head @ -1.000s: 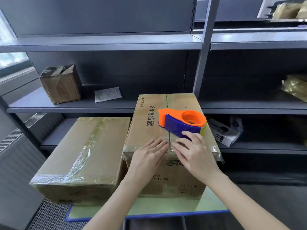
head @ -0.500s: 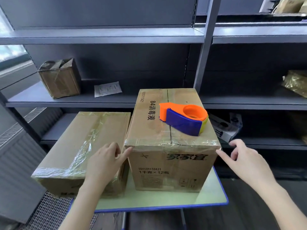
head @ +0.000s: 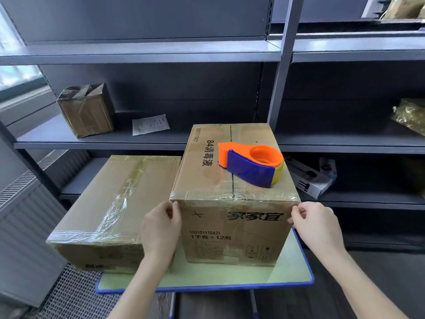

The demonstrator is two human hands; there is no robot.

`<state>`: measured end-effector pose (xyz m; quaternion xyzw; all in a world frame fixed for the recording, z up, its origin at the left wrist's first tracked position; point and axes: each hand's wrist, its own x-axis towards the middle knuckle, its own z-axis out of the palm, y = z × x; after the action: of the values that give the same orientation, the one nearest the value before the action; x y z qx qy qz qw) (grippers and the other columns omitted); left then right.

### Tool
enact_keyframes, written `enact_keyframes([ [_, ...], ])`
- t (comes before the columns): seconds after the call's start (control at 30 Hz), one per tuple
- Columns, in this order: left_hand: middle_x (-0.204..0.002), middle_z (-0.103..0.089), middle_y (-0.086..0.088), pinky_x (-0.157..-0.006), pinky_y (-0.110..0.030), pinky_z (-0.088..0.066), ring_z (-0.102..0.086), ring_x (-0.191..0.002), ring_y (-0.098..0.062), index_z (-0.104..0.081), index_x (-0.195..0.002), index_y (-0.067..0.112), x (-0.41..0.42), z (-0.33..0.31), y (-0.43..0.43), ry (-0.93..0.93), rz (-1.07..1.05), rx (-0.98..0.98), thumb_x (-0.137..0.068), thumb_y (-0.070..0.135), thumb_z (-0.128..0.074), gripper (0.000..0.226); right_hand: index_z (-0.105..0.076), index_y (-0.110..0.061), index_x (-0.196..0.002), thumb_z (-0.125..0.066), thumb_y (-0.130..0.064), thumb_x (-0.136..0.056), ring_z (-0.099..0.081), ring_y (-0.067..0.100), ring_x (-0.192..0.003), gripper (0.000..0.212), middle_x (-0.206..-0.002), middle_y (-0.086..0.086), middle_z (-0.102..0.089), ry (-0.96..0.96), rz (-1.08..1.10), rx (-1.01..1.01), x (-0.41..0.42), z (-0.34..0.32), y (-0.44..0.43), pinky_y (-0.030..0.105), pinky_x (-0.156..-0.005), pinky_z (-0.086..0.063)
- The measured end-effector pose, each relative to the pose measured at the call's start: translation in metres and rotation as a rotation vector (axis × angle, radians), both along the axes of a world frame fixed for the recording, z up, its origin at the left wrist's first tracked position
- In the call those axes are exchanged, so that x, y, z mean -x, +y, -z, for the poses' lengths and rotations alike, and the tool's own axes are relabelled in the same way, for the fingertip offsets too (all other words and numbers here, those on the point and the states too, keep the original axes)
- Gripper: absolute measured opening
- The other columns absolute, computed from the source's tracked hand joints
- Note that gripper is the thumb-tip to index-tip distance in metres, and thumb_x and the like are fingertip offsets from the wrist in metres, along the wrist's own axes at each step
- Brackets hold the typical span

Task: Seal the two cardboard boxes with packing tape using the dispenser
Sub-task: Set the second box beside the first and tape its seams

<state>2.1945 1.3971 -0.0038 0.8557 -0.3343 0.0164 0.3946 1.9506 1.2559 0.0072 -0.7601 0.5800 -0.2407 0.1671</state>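
Head view, angled down onto green table (head: 296,270) with blue rim.

Step in hand, as judged: rubbing down the ends of the cross strip of tape (head: 234,197) along the upper front edge of the tall box (head: 232,236).

Left hand (head: 161,229) clasped on the upper left front corner, thumb on the front face, fingers round the side and out of sight. Right hand (head: 317,224) at the upper right front corner, fingers curled, tips pinching the corner where the tape wraps over. Both closed on the box, nothing else held.

Dispenser (head: 253,168) parked on top of the tall box, right of the centre seam, touched by neither hand.

Low box (head: 115,199) close on the left; touching or just apart, cannot tell. Already taped lengthwise and across its near edge.

Next move, as judged: lengthwise tape over the tall box's centre seam not clearly made out. If lacking, calls for freeing one hand, lifting the dispenser and drawing a run along the seam, other hand steadying.

Materials:
- Boxes: brown corrugated card, matt, square-edged, black print on top and front of the tall one.
- Tape: clear, glossy, wrinkled, catching light; more creased on the low box.
- Dispenser: hard plastic, orange hub and nose, blue teardrop shell, yellow at the rear.
- Behind: grey metal shelving (head: 161,51), with a small battered box (head: 86,110) and a paper slip (head: 150,124).
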Motion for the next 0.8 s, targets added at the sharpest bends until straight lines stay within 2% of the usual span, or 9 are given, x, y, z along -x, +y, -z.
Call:
enact_keyframes([
  [0.13,-0.057,-0.052,0.002,-0.048,-0.029,-0.027,-0.050,-0.058,-0.019,-0.052,-0.065,0.014,0.002,-0.004,-0.004,-0.028,0.023,-0.062,-0.095,0.025,-0.048,0.032,-0.063,-0.009,-0.077,-0.043,-0.016,-0.094,-0.061,0.020,-0.071,0.028,-0.074,0.002,-0.068,0.016,-0.017,-0.027,0.002,-0.003,-0.002,0.031,-0.059,-0.048],
  [0.23,-0.056,-0.047,0.004,-0.048,-0.028,-0.025,-0.046,-0.055,-0.015,-0.042,-0.059,0.019,0.003,-0.007,-0.003,-0.061,0.066,-0.135,-0.095,0.024,-0.046,0.037,-0.063,-0.009,-0.081,-0.041,-0.017,-0.095,-0.060,0.022,-0.076,0.027,-0.078,0.003,-0.068,0.065,-0.033,-0.027,0.006,-0.006,-0.007,0.034,-0.063,-0.048],
  [0.3,-0.053,-0.047,0.001,-0.047,-0.027,-0.025,-0.045,-0.052,-0.014,-0.044,-0.057,0.015,0.004,-0.008,-0.005,0.054,0.070,-0.083,-0.095,0.021,-0.046,0.038,-0.062,-0.009,-0.079,-0.041,-0.019,-0.095,-0.060,0.022,-0.075,0.029,-0.077,0.002,-0.068,0.125,-0.045,-0.030,0.006,-0.009,-0.010,0.034,-0.065,-0.050],
  [0.4,-0.063,-0.062,-0.005,-0.056,-0.029,-0.039,-0.059,-0.063,-0.025,-0.061,-0.067,0.007,0.004,-0.011,-0.011,0.321,0.079,0.046,-0.093,0.012,-0.045,0.031,-0.063,-0.008,-0.074,-0.043,-0.021,-0.095,-0.062,0.018,-0.069,0.032,-0.073,0.003,-0.068,0.099,-0.071,-0.061,0.003,-0.013,-0.011,0.034,-0.065,-0.052],
  [0.47,-0.070,-0.066,-0.003,-0.063,-0.033,-0.046,-0.061,-0.066,-0.023,-0.064,-0.072,0.010,0.003,-0.014,-0.009,0.354,0.133,0.043,-0.092,0.010,-0.045,0.028,-0.063,-0.008,-0.074,-0.045,-0.022,-0.095,-0.062,0.017,-0.069,0.031,-0.073,0.003,-0.069,0.070,-0.071,-0.069,0.002,-0.014,-0.012,0.031,-0.063,-0.051],
  [0.6,-0.067,-0.063,0.001,-0.058,-0.033,-0.046,-0.058,-0.067,-0.025,-0.062,-0.073,0.015,-0.012,-0.019,-0.003,-0.057,0.270,-0.256,-0.095,0.027,-0.048,0.029,-0.062,-0.012,-0.077,-0.045,-0.022,-0.094,-0.061,0.019,-0.072,0.026,-0.077,0.001,-0.069,0.156,-0.129,-0.067,0.009,-0.018,-0.017,0.031,-0.063,-0.050],
  [0.67,-0.061,-0.058,0.004,-0.053,-0.030,-0.041,-0.054,-0.064,-0.023,-0.054,-0.066,0.023,-0.022,-0.021,-0.002,-0.144,0.290,-0.335,-0.094,0.037,-0.051,0.031,-0.061,-0.014,-0.069,-0.047,-0.026,-0.093,-0.063,0.021,-0.071,0.030,-0.071,0.001,-0.069,0.163,-0.169,-0.078,0.015,-0.022,-0.021,0.035,-0.067,-0.053],
  [0.73,-0.057,-0.050,0.008,-0.046,-0.026,-0.032,-0.048,-0.056,-0.018,-0.048,-0.065,0.024,-0.029,-0.021,-0.003,-0.261,0.228,-0.339,-0.087,0.048,-0.057,0.034,-0.063,-0.016,-0.067,-0.052,-0.029,-0.091,-0.061,0.018,-0.067,0.030,-0.065,-0.001,-0.067,0.158,-0.207,-0.031,0.019,-0.026,-0.025,0.035,-0.063,-0.052],
  [0.8,-0.072,-0.053,0.006,-0.047,-0.023,-0.034,-0.051,-0.060,-0.016,-0.052,-0.080,0.018,-0.035,-0.017,-0.002,-0.375,0.227,-0.195,-0.078,0.048,-0.065,0.033,-0.061,-0.019,-0.066,-0.059,-0.030,-0.089,-0.055,0.009,-0.061,0.025,-0.060,-0.008,-0.060,0.120,-0.266,0.090,0.021,-0.030,-0.026,0.029,-0.055,-0.044],
])
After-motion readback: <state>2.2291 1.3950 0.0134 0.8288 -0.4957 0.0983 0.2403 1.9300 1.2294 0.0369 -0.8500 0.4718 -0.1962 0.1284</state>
